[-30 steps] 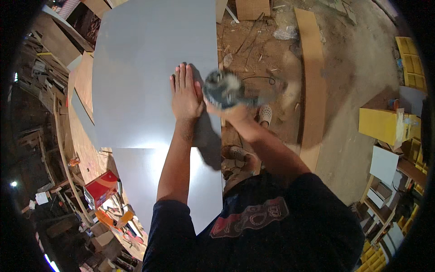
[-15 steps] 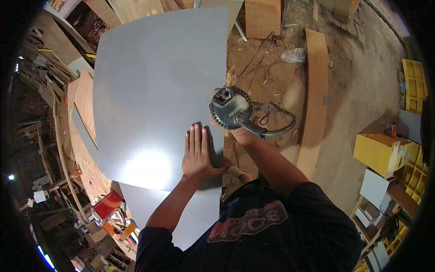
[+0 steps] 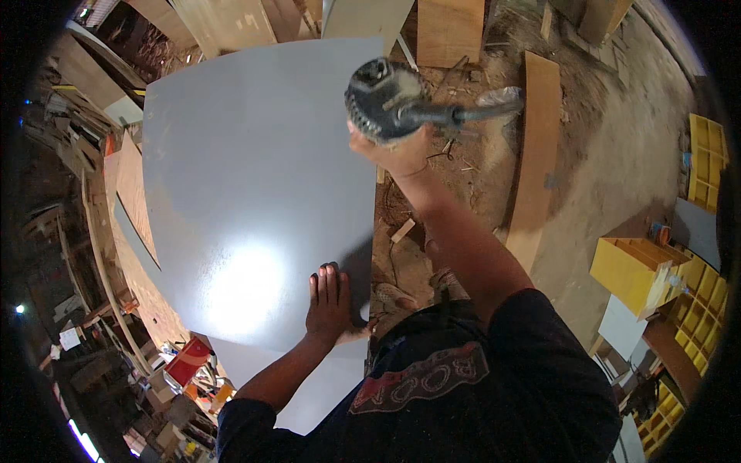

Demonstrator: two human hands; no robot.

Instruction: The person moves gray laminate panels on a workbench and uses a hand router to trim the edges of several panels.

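Observation:
A large smooth grey panel (image 3: 247,154) lies flat in front of me, with a bright glare on its near part. At its far right edge my right hand (image 3: 394,150) is wrapped round a black corded trim router (image 3: 382,96). The router's round ribbed top faces up and its cord runs off to the right; its base and cutter are hidden. My left hand (image 3: 327,305) rests palm down near the panel's near right corner, fingers stretched out and empty.
Another grey sheet (image 3: 309,386) shows below the panel's near edge. Right of it, a long wooden board (image 3: 536,154) lies on the dusty floor. Yellow boxes (image 3: 629,270) stand farther right. A red container (image 3: 187,361) and tools clutter the left, and wood sheets (image 3: 224,27) lie beyond.
My right hand has carried the trim router away from me along the panel's right edge. My left hand has moved a little nearer to me, and the view has shifted slightly.

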